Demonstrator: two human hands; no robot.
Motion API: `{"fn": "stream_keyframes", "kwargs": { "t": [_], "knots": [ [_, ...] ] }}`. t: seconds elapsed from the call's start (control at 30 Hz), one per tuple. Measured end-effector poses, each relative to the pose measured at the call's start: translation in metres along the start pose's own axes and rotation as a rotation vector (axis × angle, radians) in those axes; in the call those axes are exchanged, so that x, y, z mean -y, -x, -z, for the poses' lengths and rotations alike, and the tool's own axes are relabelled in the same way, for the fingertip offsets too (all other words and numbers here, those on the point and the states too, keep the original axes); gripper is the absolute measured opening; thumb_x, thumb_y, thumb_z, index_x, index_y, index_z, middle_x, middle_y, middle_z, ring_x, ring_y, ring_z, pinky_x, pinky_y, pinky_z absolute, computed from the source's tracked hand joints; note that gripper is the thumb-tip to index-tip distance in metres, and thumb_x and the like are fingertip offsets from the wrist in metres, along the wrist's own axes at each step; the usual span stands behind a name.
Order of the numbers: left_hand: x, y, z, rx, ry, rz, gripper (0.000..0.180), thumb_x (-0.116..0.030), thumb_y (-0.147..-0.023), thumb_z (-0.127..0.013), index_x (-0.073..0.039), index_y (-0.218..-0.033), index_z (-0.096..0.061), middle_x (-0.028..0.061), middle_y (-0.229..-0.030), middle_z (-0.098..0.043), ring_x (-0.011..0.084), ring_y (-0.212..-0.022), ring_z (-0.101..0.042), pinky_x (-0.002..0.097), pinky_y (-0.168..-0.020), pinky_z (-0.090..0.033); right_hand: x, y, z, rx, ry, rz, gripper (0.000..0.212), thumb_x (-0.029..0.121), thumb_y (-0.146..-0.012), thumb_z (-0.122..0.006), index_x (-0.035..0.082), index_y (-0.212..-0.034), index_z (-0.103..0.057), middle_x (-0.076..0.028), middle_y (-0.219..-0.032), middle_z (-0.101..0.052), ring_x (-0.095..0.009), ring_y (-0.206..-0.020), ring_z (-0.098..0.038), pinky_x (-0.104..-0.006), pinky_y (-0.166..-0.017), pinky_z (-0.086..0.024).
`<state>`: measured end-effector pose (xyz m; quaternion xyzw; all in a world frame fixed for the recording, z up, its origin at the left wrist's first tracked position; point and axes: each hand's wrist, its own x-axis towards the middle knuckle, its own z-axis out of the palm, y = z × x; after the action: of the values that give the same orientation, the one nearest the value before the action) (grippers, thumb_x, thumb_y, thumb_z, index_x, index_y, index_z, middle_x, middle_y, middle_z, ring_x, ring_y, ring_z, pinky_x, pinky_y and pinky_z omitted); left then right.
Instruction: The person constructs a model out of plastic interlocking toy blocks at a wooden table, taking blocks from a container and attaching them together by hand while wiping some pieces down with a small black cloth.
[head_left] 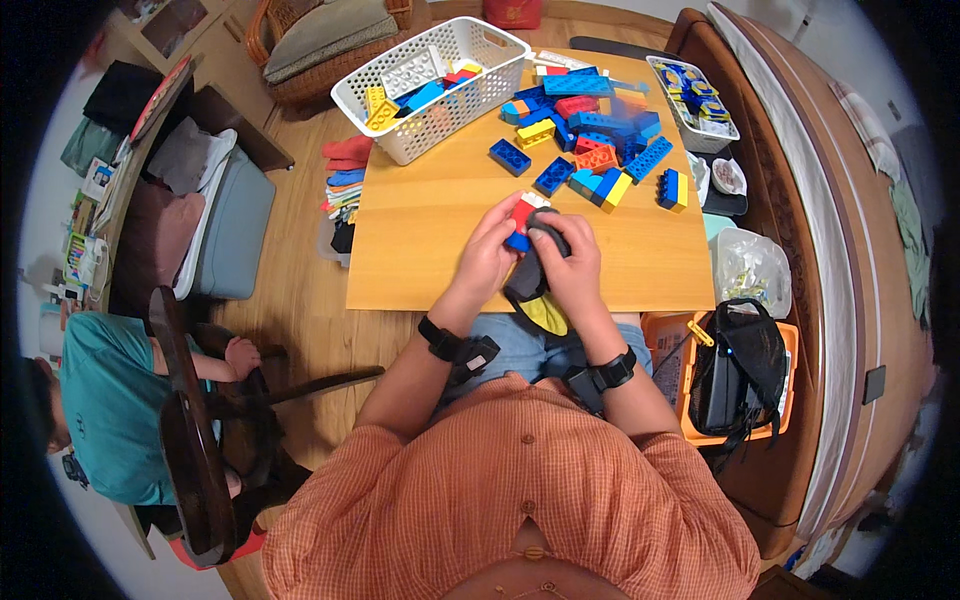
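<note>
My left hand (487, 257) and my right hand (572, 268) meet over the near middle of a wooden table (420, 230). Between them is a small stack of building blocks (521, 216), red on top, blue below, with a white piece at its far end. Both hands grip this stack. A dark rounded piece (546, 231) sits against it under my right fingers. A black and yellow object (535, 298) hangs below my hands at the table's near edge. A pile of loose blocks (590, 130), blue, red, orange and yellow, lies beyond my hands.
A white basket (432, 85) with several blocks stands at the far left of the table. A small tray (692, 100) of blue and yellow pieces is at the far right. A seated person (105, 400) and a dark chair (190, 430) are at my left. An orange bin (740, 375) holds a black bag.
</note>
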<state>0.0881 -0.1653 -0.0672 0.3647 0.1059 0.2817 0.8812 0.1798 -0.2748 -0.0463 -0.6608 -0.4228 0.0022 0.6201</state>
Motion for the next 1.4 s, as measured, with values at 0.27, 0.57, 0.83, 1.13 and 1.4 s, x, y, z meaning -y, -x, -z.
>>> {"fn": "stream_keyframes", "kwargs": {
  "t": [0.27,0.57,0.83,1.13,1.4],
  "knots": [
    [0.001,0.002,-0.002,-0.029,-0.085,-0.03,0.041,-0.025,-0.107,-0.048,0.002,-0.138,-0.046,0.0125,-0.126,-0.057,0.018,-0.115,-0.056,0.0319,-0.1,-0.046,0.004,0.01,0.0,0.153,0.03,0.023,0.021,0.007,-0.081,-0.073,0.008,-0.102,-0.072,-0.012,-0.096,-0.063,-0.03,-0.09,-0.064,-0.0366,-0.078,-0.053],
    [0.008,-0.002,0.004,-0.079,0.046,0.019,0.038,-0.03,-0.109,-0.042,0.002,-0.127,-0.052,0.0104,-0.116,-0.061,0.0168,-0.106,-0.06,0.0316,-0.095,-0.048,-0.003,0.003,-0.002,-0.098,-0.119,-0.142,0.021,0.008,-0.084,-0.072,0.005,-0.105,-0.069,-0.014,-0.098,-0.065,-0.03,-0.094,-0.063,-0.036,-0.083,-0.051],
    [0.0,0.001,-0.005,-0.18,-0.14,-0.088,0.042,-0.031,-0.11,-0.036,-0.001,-0.136,-0.049,0.0119,-0.124,-0.058,0.0188,-0.111,-0.058,0.0333,-0.098,-0.048,0.005,0.01,0.001,0.295,-0.065,0.015,0.021,0.009,-0.081,-0.074,0.009,-0.102,-0.074,-0.012,-0.096,-0.063,-0.028,-0.091,-0.064,-0.0347,-0.08,-0.052],
    [0.002,0.003,-0.003,0.001,-0.179,0.009,0.047,-0.034,-0.105,-0.048,0.001,-0.136,-0.047,0.0125,-0.126,-0.058,0.0191,-0.114,-0.058,0.0337,-0.1,-0.047,-0.012,0.01,0.001,-0.056,-0.196,-0.234,0.021,0.012,-0.09,-0.069,0.002,-0.109,-0.066,-0.011,-0.106,-0.067,-0.022,-0.1,-0.064,-0.0332,-0.088,-0.05],
    [0.004,0.0,0.005,-0.051,-0.022,0.033,0.045,-0.032,-0.108,-0.04,0.004,-0.134,-0.049,0.0131,-0.128,-0.058,0.0201,-0.115,-0.058,0.0337,-0.102,-0.045,-0.003,0.008,0.002,0.145,-0.192,-0.092,0.023,0.01,-0.086,-0.072,0.004,-0.108,-0.07,-0.011,-0.102,-0.065,-0.025,-0.097,-0.063,-0.0336,-0.087,-0.05]
  ]
}}
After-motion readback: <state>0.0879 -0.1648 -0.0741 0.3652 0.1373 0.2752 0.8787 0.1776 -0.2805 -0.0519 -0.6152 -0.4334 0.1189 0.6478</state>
